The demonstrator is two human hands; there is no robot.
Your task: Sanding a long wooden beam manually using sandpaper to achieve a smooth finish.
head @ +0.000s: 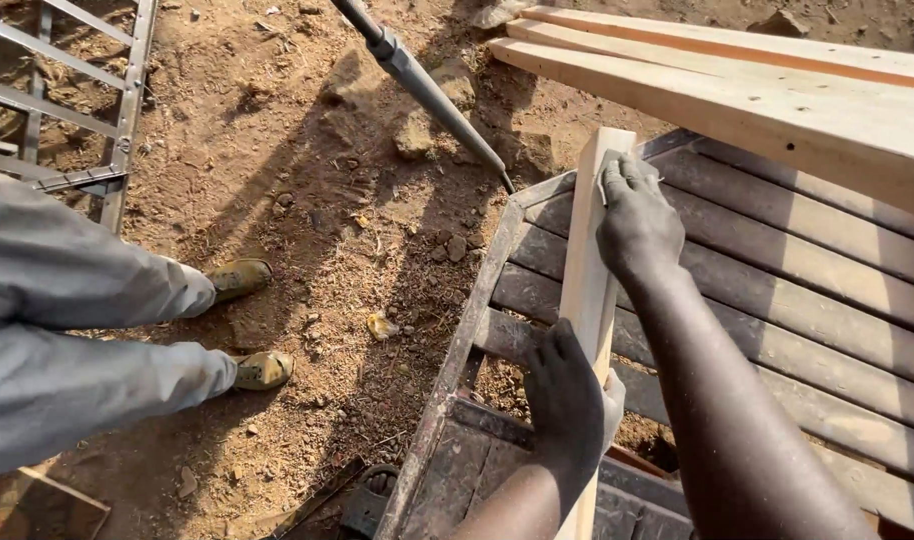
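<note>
Bare reddish dirt (307, 200) spreads left of a slatted metal bench (777, 290). On it lies a pale wooden plank (589, 270): the left hand (565, 400) grips its near end, the right hand (637, 225) clasps its far end. Another person's grey-trousered legs (77, 330) stand left.

Plank's (589, 290) near end — behind left hand (565, 400)

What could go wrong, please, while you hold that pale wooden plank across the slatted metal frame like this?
The plank rests on edge on the slatted frame, steadied only by the left hand and right hand, so it might tip or slip into a gap between slats. Its raw edges could give splinters. The other person's feet stand close, should it fall.
</note>
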